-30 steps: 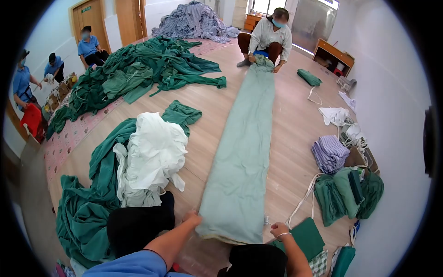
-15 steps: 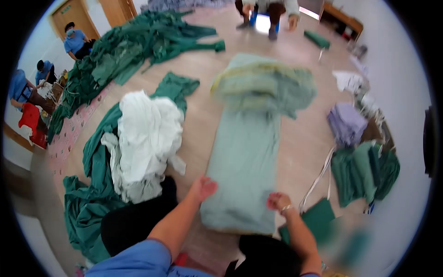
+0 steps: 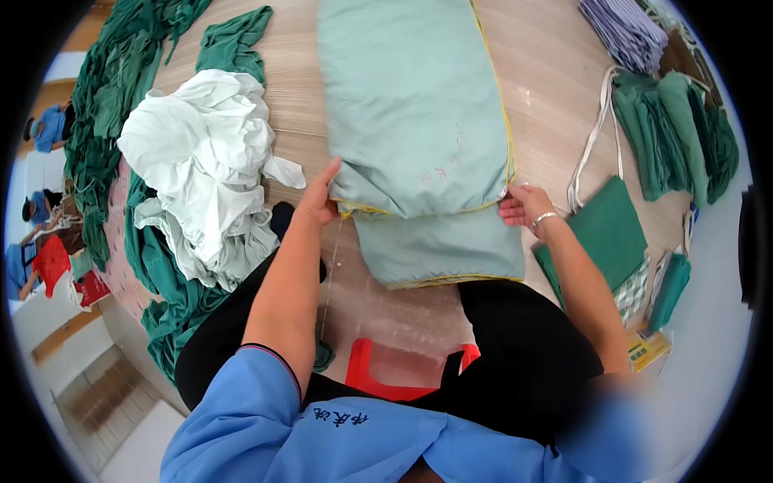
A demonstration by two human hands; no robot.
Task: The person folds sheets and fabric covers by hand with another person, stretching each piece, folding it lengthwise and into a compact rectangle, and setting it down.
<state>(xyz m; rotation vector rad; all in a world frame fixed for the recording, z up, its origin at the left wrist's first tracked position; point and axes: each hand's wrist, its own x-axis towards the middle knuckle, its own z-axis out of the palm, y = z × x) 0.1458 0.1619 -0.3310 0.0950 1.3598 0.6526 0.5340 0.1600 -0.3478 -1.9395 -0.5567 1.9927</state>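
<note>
A pale green cloth sheet (image 3: 411, 97) with yellow edging lies folded in a long strip on the floor before me. Its upper layer carries faint red writing and ends short of the lower layer (image 3: 443, 245), which sticks out toward my knees. My left hand (image 3: 322, 195) pinches the upper layer's near left corner, thumb on top, the other fingers partly hidden. At the near right corner, my right hand (image 3: 527, 208), with a bracelet at the wrist, grips the yellow edge between thumb and fingers.
Crumpled white cloth (image 3: 205, 153) lies to the left over dark green fabric (image 3: 173, 322). On the right are a folded green cloth (image 3: 600, 233), stacked green bundles (image 3: 668, 137) and purple cloth (image 3: 624, 32). A red stool (image 3: 378, 382) shows beneath me. People in blue sit far left.
The sheet's upper layer, bunched and blurred farther off before, now lies smoothed toward me. Both hands have closed on its near corners. My view has tilted down.
</note>
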